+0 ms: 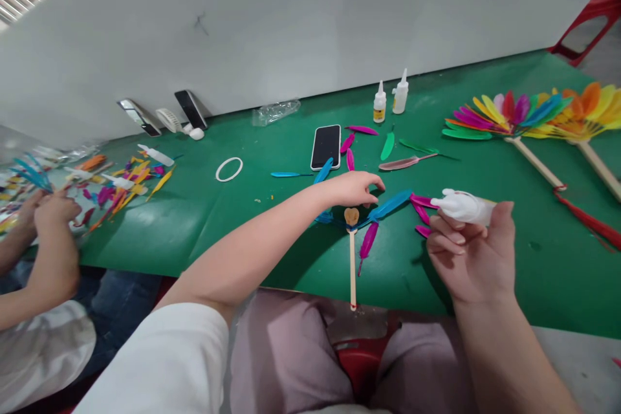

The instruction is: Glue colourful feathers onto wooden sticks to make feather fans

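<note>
White bottle (466,207) at right is clasped by right hand (474,262); mid-frame, blue feathers (391,206) are best steadied by half-spread left hand (354,189)

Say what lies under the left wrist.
Green table; blue feathers show along both edges of the left wrist. Whatever it directly covers cannot be seen.

Green table top (557,272), carrying: at the near edge, one wooden stick (352,268) with heart-shaped head; beyond it, one white-edged phone (326,147). Far side: two upright dropper bottles (380,107), one clear plastic wrapper (276,112). Centre: one green feather (387,146), one dusty-pink feather (400,163). Left: one white ring (229,169), mixed feather heap (138,182). Right: two feather fans (533,160), wooden-handled.
</note>
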A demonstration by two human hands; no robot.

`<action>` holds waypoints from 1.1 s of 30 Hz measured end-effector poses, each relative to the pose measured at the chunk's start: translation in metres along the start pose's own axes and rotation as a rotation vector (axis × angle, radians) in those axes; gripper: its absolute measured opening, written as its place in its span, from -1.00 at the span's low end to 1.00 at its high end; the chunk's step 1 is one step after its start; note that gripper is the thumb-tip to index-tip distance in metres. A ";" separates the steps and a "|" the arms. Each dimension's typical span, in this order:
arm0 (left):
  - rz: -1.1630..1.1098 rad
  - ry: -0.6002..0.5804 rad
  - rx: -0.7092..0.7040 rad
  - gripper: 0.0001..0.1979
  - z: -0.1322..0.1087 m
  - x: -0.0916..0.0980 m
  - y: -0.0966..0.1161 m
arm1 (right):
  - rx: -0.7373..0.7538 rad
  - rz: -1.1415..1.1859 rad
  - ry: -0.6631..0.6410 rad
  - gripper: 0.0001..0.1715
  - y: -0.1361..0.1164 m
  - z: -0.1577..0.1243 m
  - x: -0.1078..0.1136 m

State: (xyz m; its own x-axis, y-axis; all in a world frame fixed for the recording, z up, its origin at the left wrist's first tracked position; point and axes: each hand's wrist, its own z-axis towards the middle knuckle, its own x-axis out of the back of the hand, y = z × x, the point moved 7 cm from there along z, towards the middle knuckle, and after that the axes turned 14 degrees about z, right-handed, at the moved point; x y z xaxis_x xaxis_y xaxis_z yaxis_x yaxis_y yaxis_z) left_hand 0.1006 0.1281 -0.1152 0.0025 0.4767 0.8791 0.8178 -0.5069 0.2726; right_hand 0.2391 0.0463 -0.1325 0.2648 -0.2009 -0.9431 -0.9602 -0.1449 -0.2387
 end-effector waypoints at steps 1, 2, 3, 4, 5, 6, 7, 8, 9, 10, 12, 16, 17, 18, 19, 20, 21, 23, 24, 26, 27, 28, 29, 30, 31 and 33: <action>0.024 0.031 -0.006 -0.68 0.003 0.002 0.001 | 0.001 0.002 0.001 -0.53 0.000 0.000 0.000; 0.040 0.056 -0.013 -0.71 0.006 0.003 0.003 | 0.003 0.005 0.002 -0.53 0.000 0.000 0.000; 0.049 0.074 -0.022 -0.73 0.009 0.004 0.005 | 0.008 0.008 0.003 -0.53 0.000 0.000 0.000; 0.055 0.086 -0.033 -0.76 0.012 0.005 0.007 | 0.016 0.010 0.003 -0.53 -0.001 0.000 -0.001; 0.057 0.093 -0.045 -0.78 0.015 0.006 0.008 | 0.025 0.012 0.005 -0.52 -0.002 0.000 -0.001; 0.057 0.096 -0.055 -0.79 0.019 0.007 0.010 | 0.035 0.012 0.009 -0.51 -0.003 0.000 -0.001; 0.057 0.098 -0.063 -0.79 0.022 0.007 0.010 | 0.042 0.011 0.014 -0.50 -0.004 0.000 -0.001; 0.056 0.099 -0.071 -0.79 0.025 0.007 0.011 | 0.045 0.009 0.016 -0.50 -0.004 0.000 -0.001; 0.058 0.101 -0.078 -0.79 0.029 0.007 0.011 | 0.045 0.007 0.015 -0.50 -0.005 0.000 -0.002; 0.061 0.103 -0.084 -0.79 0.032 0.007 0.011 | 0.043 0.006 0.011 -0.50 -0.005 0.000 -0.002; 0.077 0.113 -0.091 -0.79 0.040 0.007 0.012 | 0.042 0.008 -0.001 -0.52 -0.006 0.000 -0.003; 0.126 0.124 -0.108 -0.81 0.052 0.008 0.016 | 0.068 0.002 -0.002 -0.52 -0.008 -0.001 -0.003; 0.136 0.122 -0.119 -0.83 0.055 0.008 0.017 | 0.077 -0.007 -0.002 -0.51 -0.009 -0.001 -0.003; 0.144 0.119 -0.133 -0.84 0.056 0.009 0.019 | 0.085 -0.014 -0.002 -0.50 -0.009 -0.001 -0.003; 0.148 0.115 -0.149 -0.87 0.057 0.009 0.020 | 0.091 -0.019 0.000 -0.51 -0.010 -0.001 -0.003; 0.149 0.111 -0.166 -0.89 0.058 0.010 0.021 | 0.094 -0.021 0.005 -0.51 -0.010 -0.001 -0.002; 0.145 0.107 -0.182 -0.90 0.058 0.010 0.022 | 0.097 -0.020 0.015 -0.51 -0.010 -0.001 -0.002; 0.130 0.101 -0.203 -0.92 0.058 0.011 0.022 | 0.103 -0.016 0.046 -0.51 -0.010 -0.001 0.000; 0.120 0.099 -0.208 -0.93 0.058 0.010 0.022 | 0.107 -0.017 0.060 -0.50 -0.011 -0.001 0.001; 0.100 0.100 -0.205 -0.94 0.057 0.010 0.020 | 0.114 -0.023 0.081 -0.47 -0.011 -0.001 0.003; 0.090 0.102 -0.200 -0.94 0.056 0.009 0.018 | 0.115 -0.027 0.087 -0.47 -0.011 -0.001 0.003; 0.078 0.105 -0.192 -0.94 0.055 0.009 0.017 | 0.116 -0.031 0.090 -0.46 -0.011 -0.001 0.003; 0.067 0.110 -0.180 -0.93 0.053 0.009 0.016 | 0.116 -0.034 0.092 -0.46 -0.011 -0.001 0.003; 0.056 0.116 -0.166 -0.90 0.051 0.009 0.015 | 0.116 -0.035 0.094 -0.45 -0.011 -0.001 0.003; 0.046 0.121 -0.150 -0.85 0.049 0.009 0.015 | 0.115 -0.035 0.095 -0.45 -0.011 -0.001 0.003; 0.035 0.130 -0.120 -0.75 0.045 0.010 0.015 | 0.118 -0.037 0.092 -0.44 -0.012 -0.002 0.003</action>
State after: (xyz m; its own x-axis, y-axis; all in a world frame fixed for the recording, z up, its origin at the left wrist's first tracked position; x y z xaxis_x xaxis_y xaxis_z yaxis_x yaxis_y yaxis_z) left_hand 0.1390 0.1574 -0.1195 -0.0515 0.3645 0.9298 0.7440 -0.6071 0.2792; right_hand 0.2511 0.0460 -0.1317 0.3017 -0.2867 -0.9093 -0.9521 -0.0402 -0.3032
